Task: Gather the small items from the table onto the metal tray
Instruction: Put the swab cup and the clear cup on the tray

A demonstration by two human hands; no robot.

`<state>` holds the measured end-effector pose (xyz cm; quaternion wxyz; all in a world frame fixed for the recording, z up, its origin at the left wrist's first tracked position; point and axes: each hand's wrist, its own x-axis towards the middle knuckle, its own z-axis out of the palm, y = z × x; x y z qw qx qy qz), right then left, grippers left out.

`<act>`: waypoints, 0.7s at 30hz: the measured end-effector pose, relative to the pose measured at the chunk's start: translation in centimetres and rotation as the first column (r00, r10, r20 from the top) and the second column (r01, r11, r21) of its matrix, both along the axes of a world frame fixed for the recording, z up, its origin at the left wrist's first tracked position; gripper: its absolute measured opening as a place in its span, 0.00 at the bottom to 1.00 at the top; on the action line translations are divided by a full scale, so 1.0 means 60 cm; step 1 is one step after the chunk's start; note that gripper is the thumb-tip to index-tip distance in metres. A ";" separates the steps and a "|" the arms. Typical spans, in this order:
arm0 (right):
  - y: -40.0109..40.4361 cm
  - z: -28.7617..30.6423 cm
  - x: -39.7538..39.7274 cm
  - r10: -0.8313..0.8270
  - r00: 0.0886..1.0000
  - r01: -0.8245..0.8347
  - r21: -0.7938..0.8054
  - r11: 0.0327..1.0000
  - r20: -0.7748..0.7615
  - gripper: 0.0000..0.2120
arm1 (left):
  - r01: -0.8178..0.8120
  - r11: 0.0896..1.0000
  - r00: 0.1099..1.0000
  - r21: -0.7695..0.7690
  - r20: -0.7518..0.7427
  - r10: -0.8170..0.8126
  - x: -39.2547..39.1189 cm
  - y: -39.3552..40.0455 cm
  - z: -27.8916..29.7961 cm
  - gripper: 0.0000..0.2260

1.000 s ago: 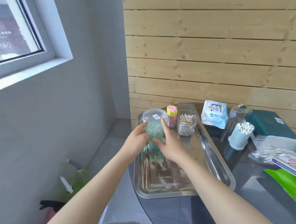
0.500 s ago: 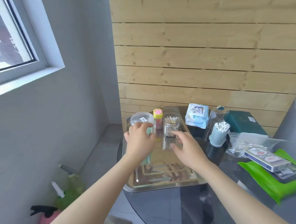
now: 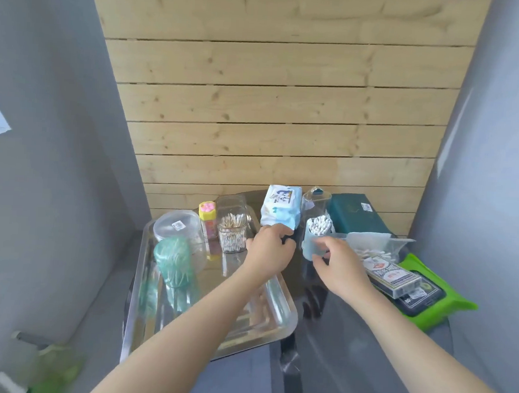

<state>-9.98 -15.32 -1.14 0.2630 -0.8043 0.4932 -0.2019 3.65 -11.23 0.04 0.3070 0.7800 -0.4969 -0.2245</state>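
The metal tray (image 3: 286, 324) lies at the left end of the dark glass table (image 3: 349, 350). On it stand a green translucent container (image 3: 170, 260), a clear round lidded tub (image 3: 177, 229), a small yellow and pink bottle (image 3: 206, 220) and a clear jar of swabs (image 3: 232, 234). Right of the tray stands a pale blue cup of cotton swabs (image 3: 315, 235). My right hand (image 3: 339, 266) has thumb and fingers closed on the cup's lower right side. My left hand (image 3: 268, 249) hovers just left of the cup, fingers loosely curled and holding nothing, below a blue wipes pack (image 3: 280, 208).
Behind the cup are a clear dome cover (image 3: 316, 198) and a teal box (image 3: 358, 215). To the right lie a plastic bag of swabs (image 3: 371, 245), a card box (image 3: 391, 274) and a green wipes pack (image 3: 432, 300). A wooden wall backs the table.
Both hands left the green container on the tray and moved right to the blue swab cup. My view turned right, away from the window.
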 end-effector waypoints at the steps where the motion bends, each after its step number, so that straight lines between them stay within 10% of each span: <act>1: -0.005 0.001 -0.002 -0.015 1.000 0.015 0.008 1.000 0.005 0.17 | 0.006 1.000 1.000 -0.007 -0.007 -0.006 -0.005 -0.014 -0.003 0.18; 8: -0.040 0.001 -0.007 -0.089 0.992 0.085 0.050 0.995 0.085 0.13 | 0.176 0.984 0.975 0.023 -0.143 -0.171 -0.014 -0.114 -0.038 0.36; 16: -0.052 0.014 -0.016 -0.177 0.937 0.164 0.070 0.984 0.300 0.14 | 0.134 0.975 0.962 -0.175 -0.215 -0.171 0.032 -0.119 -0.008 0.31; 21: -0.063 0.028 -0.022 -0.243 0.771 -0.046 0.432 0.901 0.589 0.24 | 0.441 0.868 0.745 -0.227 -0.446 -0.495 0.053 -0.090 0.071 0.28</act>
